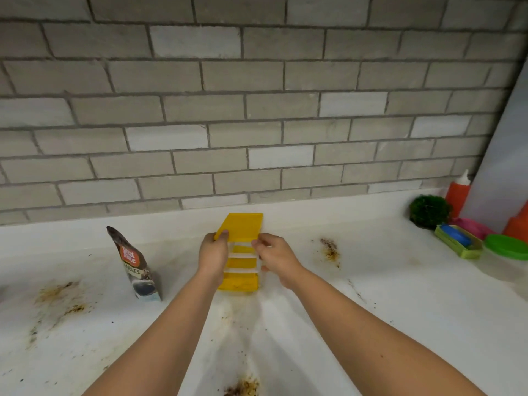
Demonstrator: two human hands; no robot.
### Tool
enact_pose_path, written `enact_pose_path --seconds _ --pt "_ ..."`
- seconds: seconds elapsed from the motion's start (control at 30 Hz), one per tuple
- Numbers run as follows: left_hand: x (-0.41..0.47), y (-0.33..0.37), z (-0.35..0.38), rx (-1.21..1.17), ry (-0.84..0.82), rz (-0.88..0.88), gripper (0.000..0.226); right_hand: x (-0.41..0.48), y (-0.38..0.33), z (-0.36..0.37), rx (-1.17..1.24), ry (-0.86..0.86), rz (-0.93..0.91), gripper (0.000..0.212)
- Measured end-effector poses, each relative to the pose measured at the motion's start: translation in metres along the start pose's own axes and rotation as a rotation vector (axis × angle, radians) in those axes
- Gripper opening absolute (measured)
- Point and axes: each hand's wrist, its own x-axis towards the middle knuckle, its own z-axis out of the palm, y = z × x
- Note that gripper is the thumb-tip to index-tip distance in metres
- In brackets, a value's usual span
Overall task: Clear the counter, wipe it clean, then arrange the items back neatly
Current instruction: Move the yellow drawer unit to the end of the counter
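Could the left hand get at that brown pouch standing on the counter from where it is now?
Probably yes, but only after letting go: the left hand grips the yellow rack, and the pouch stands close to its left with nothing between them.

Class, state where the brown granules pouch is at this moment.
In the head view the granules pouch stands on the stained white counter, left of centre, just left of the left hand gripping the yellow rack.
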Motion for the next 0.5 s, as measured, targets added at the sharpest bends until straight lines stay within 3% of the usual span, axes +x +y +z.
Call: enact_pose_path --seconds 0.5 --pt "-0.182 0.03 0.19 -0.072 -0.436 0.084 0.017 -0.124 0.044 -0.238 0.055 0.492 0.087 0.034"
